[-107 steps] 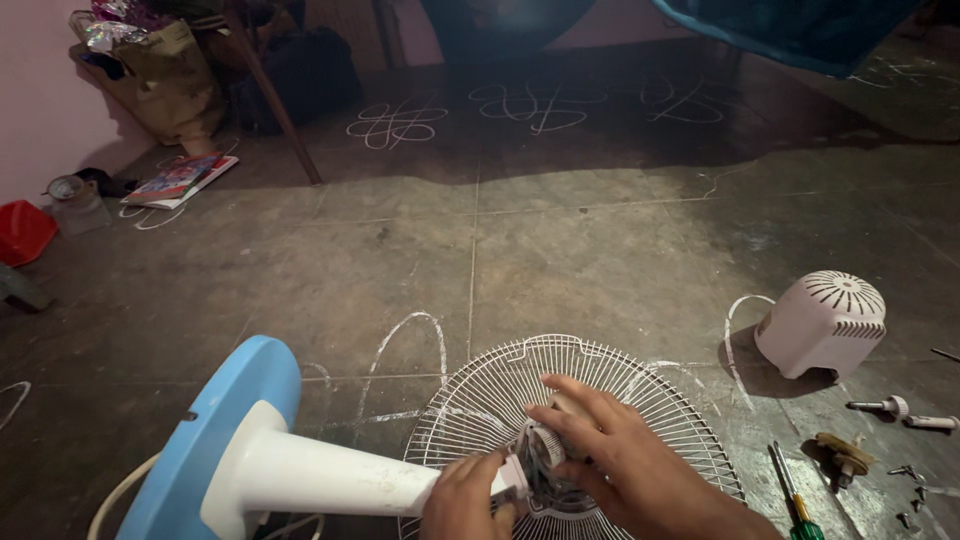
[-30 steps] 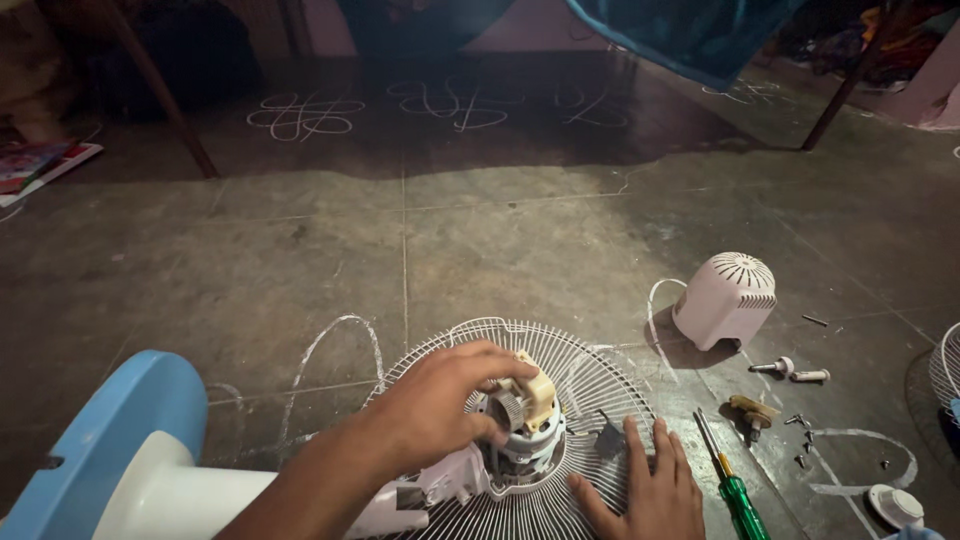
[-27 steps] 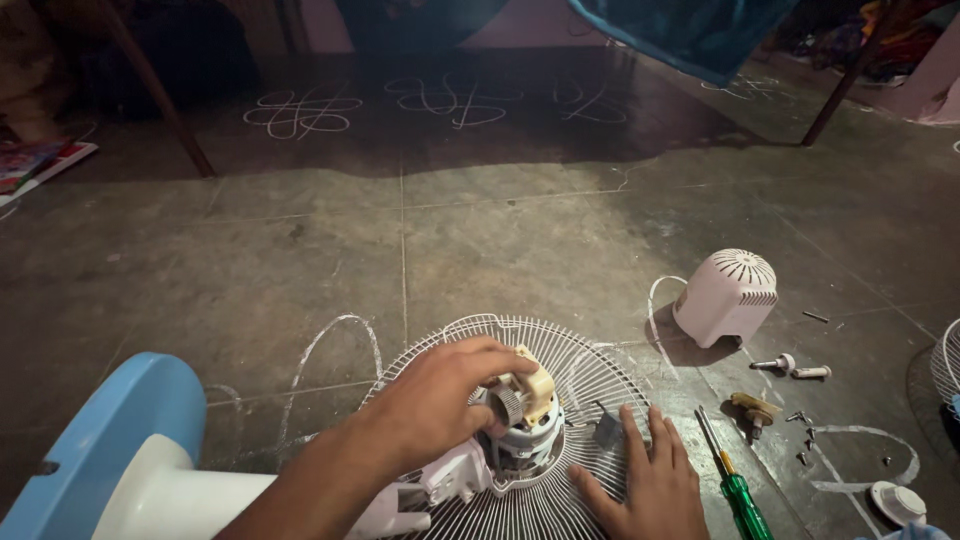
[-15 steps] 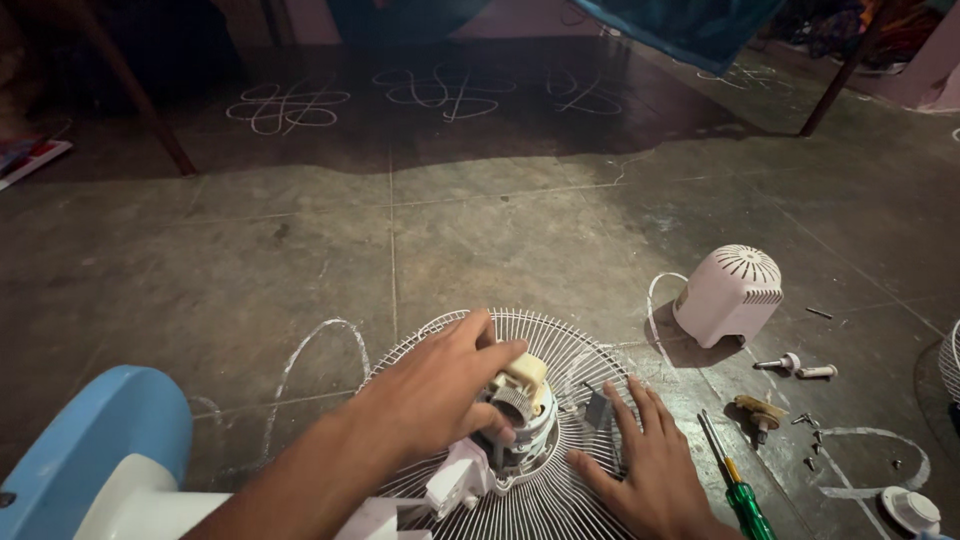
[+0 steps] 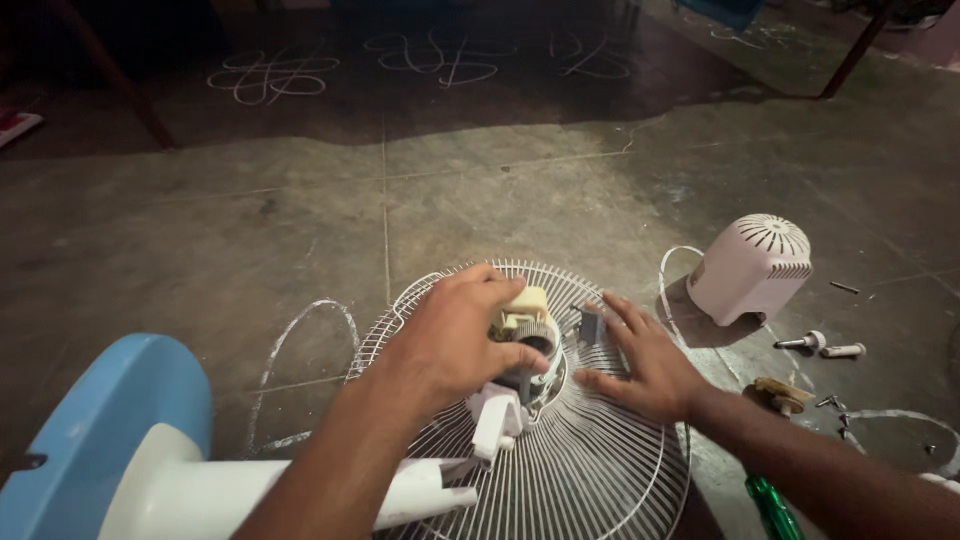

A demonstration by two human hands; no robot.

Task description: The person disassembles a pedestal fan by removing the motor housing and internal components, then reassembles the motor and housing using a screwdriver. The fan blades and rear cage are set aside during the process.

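**Hands on the fan motor and grille**

Low in the frame's centre, the left hand point(image 5: 450, 335) closes its fingers around the motor point(image 5: 527, 335), which sits at the hub of the wire grille point(image 5: 590, 470). The right hand point(image 5: 645, 360) lies flat on the grille just right of the motor, fingers spread, holding nothing. The blue base point(image 5: 95, 430) and white stand point(image 5: 240, 495) fill the lower left. A white cover point(image 5: 755, 265) stands at right, with screws point(image 5: 825, 345) near it and a green screwdriver point(image 5: 772, 505) at the bottom edge.
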